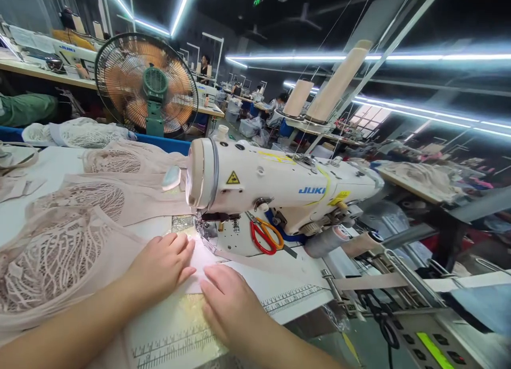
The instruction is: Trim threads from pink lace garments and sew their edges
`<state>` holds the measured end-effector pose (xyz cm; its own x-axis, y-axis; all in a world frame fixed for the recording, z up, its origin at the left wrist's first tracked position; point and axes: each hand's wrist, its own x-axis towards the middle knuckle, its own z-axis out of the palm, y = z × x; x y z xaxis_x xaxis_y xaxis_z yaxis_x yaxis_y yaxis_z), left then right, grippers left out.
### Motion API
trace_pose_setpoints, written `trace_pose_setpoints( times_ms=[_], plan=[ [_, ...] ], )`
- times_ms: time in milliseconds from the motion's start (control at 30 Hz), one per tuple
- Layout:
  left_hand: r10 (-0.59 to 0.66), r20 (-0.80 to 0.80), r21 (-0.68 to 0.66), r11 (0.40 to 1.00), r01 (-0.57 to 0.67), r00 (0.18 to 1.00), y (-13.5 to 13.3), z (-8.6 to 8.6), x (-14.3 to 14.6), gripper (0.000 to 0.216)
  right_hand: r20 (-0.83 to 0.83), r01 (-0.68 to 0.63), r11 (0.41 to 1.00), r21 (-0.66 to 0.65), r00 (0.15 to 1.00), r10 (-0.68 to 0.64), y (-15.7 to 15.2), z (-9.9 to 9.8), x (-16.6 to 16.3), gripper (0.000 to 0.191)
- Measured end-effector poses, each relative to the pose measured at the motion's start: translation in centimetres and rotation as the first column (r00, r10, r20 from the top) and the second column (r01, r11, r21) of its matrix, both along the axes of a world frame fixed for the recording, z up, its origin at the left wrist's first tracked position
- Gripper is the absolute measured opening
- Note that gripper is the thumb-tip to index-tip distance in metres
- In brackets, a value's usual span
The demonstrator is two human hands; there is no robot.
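A piece of pale pink-beige fabric (202, 262) lies under the needle area of a white sewing machine (275, 182). My left hand (165, 260) rests on this fabric just left of the presser foot (203, 228), palm down, fingers extended and thumb apart. Across from it, my right hand (229, 300) lies on the fabric's near right side, with its fingers stretched over it. Part of the cloth is hidden under both hands. Beige bra pieces with lace cups (56, 257) spread over the table beside my left forearm.
Red-and-orange-handled scissors (265, 236) lie on the machine bed. A printed ruler strip (293, 298) runs along the table's front. Behind stand a large fan (147, 87) and thread cones (339, 84). A grey thread spool (327, 242) sits right of the machine.
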<state>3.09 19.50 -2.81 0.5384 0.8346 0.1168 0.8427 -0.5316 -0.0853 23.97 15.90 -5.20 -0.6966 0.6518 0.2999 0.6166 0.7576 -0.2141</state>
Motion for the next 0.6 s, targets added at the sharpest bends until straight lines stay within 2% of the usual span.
trace_pose_setpoints(
  times_ms=[167,367,467,600],
  plan=[
    [0.071,-0.031,0.012,0.997,-0.070,0.997,1.0,0.1,0.8,0.031,-0.013,0.032,0.999,0.016,0.999,-0.031,-0.9,-1.0,1.3,0.032],
    [0.071,-0.048,-0.029,0.997,-0.072,0.996,2.2,0.5,0.8,0.039,-0.028,0.031,0.999,-0.031,0.999,-0.032,-0.5,-1.1,1.0,0.031],
    [0.062,-0.054,-0.009,0.998,-0.063,0.997,2.5,0.6,0.9,0.038,-0.026,0.027,0.999,-0.030,0.999,-0.028,-0.4,-1.1,0.9,0.030],
    [0.068,-0.099,-0.051,0.996,-0.073,0.993,2.8,0.7,1.1,0.038,-0.018,0.017,1.000,-0.018,1.000,-0.017,-0.3,-1.0,0.8,0.029]
  ],
)
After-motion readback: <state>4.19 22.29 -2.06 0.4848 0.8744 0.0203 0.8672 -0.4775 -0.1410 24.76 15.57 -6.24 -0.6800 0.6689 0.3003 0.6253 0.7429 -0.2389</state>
